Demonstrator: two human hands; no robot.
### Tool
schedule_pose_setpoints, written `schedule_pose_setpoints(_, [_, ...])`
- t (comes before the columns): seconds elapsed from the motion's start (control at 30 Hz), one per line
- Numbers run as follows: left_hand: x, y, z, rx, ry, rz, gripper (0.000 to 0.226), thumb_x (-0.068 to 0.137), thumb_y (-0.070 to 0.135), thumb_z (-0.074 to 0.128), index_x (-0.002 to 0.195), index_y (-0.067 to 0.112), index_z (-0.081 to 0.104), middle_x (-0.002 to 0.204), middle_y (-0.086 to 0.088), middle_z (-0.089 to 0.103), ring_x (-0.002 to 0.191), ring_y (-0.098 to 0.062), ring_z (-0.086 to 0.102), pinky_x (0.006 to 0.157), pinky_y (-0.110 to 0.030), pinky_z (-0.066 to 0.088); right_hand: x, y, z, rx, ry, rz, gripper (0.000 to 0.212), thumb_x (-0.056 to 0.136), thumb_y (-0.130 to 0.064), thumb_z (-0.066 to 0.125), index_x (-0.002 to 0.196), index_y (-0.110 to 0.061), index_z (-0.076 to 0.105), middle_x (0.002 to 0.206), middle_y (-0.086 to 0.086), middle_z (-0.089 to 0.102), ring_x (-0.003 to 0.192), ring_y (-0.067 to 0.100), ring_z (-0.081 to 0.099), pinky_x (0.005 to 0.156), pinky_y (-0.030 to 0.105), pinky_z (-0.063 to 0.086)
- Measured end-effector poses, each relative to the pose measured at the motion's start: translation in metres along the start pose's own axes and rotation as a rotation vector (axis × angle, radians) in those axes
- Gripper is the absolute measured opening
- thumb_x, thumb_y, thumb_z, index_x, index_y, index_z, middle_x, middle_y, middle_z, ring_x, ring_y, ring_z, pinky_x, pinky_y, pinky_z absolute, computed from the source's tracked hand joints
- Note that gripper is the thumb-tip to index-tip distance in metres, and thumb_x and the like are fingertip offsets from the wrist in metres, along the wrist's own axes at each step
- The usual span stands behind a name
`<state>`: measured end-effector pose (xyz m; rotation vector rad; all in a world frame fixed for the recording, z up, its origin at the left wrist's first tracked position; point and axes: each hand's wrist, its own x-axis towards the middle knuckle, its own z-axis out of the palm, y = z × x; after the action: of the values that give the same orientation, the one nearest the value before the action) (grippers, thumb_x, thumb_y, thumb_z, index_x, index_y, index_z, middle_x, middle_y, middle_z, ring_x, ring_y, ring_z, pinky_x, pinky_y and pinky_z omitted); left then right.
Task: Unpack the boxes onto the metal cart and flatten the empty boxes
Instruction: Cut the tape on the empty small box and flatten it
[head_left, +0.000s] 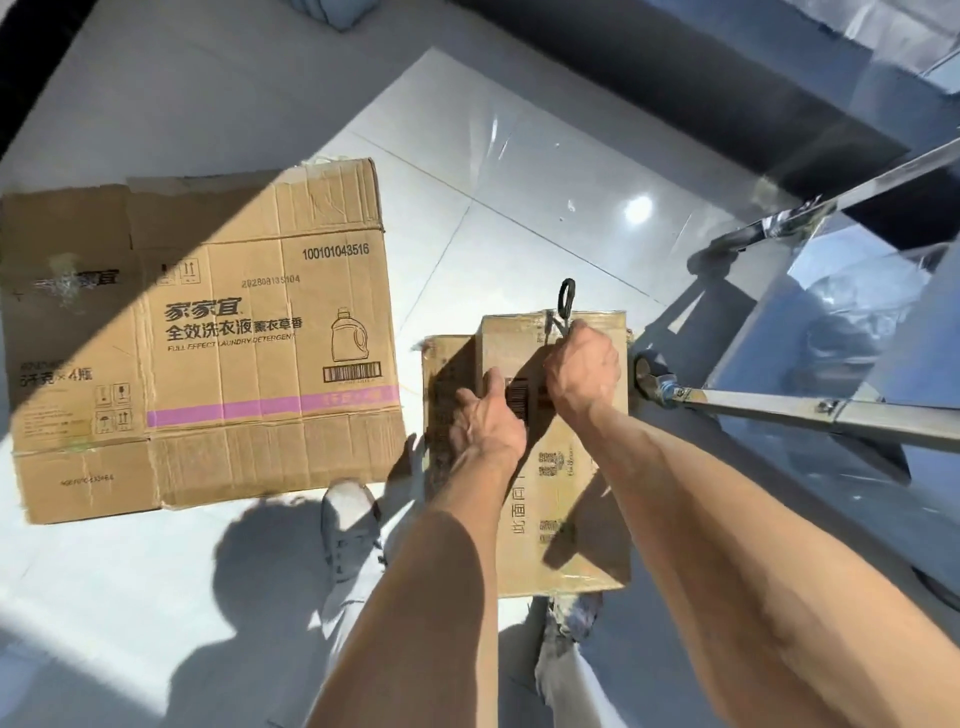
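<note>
Two cardboard boxes are lying on the tiled floor (519, 171). The sealed box (556, 441) is standing beside the metal cart (779, 410), its long axis running away from the person. The left hand (488, 415) is pressing on its top with fingers curled over the edge; the right hand (582, 369) is gripping scissors (565, 306), handle pointing away. The flattened box (208, 338), lying well to the left, is reading "FULL EFFECT LAUNDRY DETERGENT" and "100101043516".
</note>
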<state>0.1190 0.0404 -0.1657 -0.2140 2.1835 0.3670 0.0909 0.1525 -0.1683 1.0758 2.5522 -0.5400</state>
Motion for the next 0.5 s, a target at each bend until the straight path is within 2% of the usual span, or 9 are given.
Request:
schedule_pose_setpoints(0.03, [0.001,0.003,0.006,0.021,-0.017,-0.008,0.081,0.094,0.014,0.052,0.153,0.040,0.003,0.157,-0.021,0.016,0.124,-0.033,0.048,0.100,-0.043,0.041,0.003,0.006,0.002,0.035,-0.004,0.014,0.028,0.094,0.003,0.045,0.073,-0.015,0.040,0.066,-0.003,0.050,0.065,0.020,0.058,0.063,0.031,0.052])
schedule_pose_setpoints(0.1, [-0.001,0.005,0.020,0.048,-0.039,-0.021,0.084,0.096,0.010,0.048,0.152,0.042,-0.006,0.157,-0.023,0.016,0.091,-0.022,0.056,0.090,-0.038,0.045,0.007,0.018,0.007,0.062,-0.009,-0.004,0.034,0.096,0.001,0.046,0.071,-0.019,0.035,0.062,-0.007,0.043,0.054,0.009,0.047,0.053,0.024,0.049])
schedule_pose_setpoints(0.13, [-0.003,0.004,0.027,0.048,-0.045,-0.027,0.084,0.097,0.009,0.044,0.151,0.043,-0.010,0.155,-0.024,0.021,0.072,-0.015,0.047,0.083,-0.035,0.043,0.008,0.023,0.009,0.066,-0.013,-0.019,0.033,0.096,0.000,0.048,0.073,-0.020,0.035,0.061,-0.008,0.043,0.052,0.005,0.042,0.046,0.018,0.042])
schedule_pose_setpoints(0.17, [-0.005,0.003,0.031,0.044,-0.042,-0.031,0.083,0.097,0.008,0.040,0.151,0.044,-0.012,0.151,-0.024,0.027,0.063,-0.011,0.035,0.078,-0.033,0.039,0.009,0.025,0.010,0.091,-0.013,-0.031,0.033,0.096,0.000,0.049,0.073,-0.020,0.037,0.061,-0.009,0.043,0.051,0.002,0.040,0.041,0.016,0.037])
schedule_pose_setpoints(0.2, [-0.007,0.002,0.034,0.041,-0.040,-0.035,0.081,0.098,0.008,0.037,0.150,0.045,-0.013,0.148,-0.024,0.032,0.061,-0.011,0.031,0.075,-0.034,0.035,0.011,0.026,0.010,0.119,-0.010,-0.038,0.031,0.096,0.001,0.051,0.074,-0.018,0.040,0.061,-0.009,0.045,0.051,0.002,0.042,0.041,0.015,0.037])
schedule_pose_setpoints(0.27, [-0.010,0.002,0.037,0.055,-0.046,-0.033,0.078,0.099,0.007,0.032,0.150,0.045,-0.014,0.143,-0.023,0.036,0.071,-0.016,0.039,0.076,-0.036,0.035,0.011,0.027,0.011,0.126,-0.010,-0.046,0.020,0.094,0.001,0.053,0.081,-0.013,0.051,0.065,-0.006,0.053,0.055,0.007,0.050,0.050,0.014,0.042])
schedule_pose_setpoints(0.33, [-0.012,0.000,0.038,0.069,-0.067,-0.028,0.078,0.100,0.005,0.030,0.150,0.045,-0.016,0.140,-0.023,0.039,0.079,-0.019,0.045,0.078,-0.038,0.038,0.009,0.025,0.012,0.097,-0.009,-0.052,0.011,0.094,0.000,0.055,0.090,-0.009,0.058,0.072,0.001,0.061,0.063,0.014,0.058,0.060,0.025,0.053])
schedule_pose_setpoints(0.4, [-0.012,-0.001,0.038,0.073,-0.067,-0.033,0.080,0.099,0.003,0.029,0.149,0.046,-0.017,0.133,-0.022,0.044,0.070,-0.014,0.042,0.074,-0.036,0.037,0.008,0.023,0.012,0.081,-0.002,-0.078,0.012,0.093,0.002,0.051,0.095,-0.005,0.061,0.080,0.008,0.065,0.069,0.023,0.062,0.069,0.035,0.057])
schedule_pose_setpoints(0.5, [-0.011,0.001,0.037,0.083,-0.076,-0.045,0.082,0.099,0.002,0.030,0.149,0.046,-0.017,0.131,-0.020,0.046,0.062,-0.012,0.033,0.067,-0.033,0.029,0.010,0.023,0.010,0.046,0.019,-0.121,0.017,0.091,0.004,0.047,0.097,-0.004,0.061,0.083,0.010,0.064,0.071,0.026,0.063,0.073,0.040,0.057])
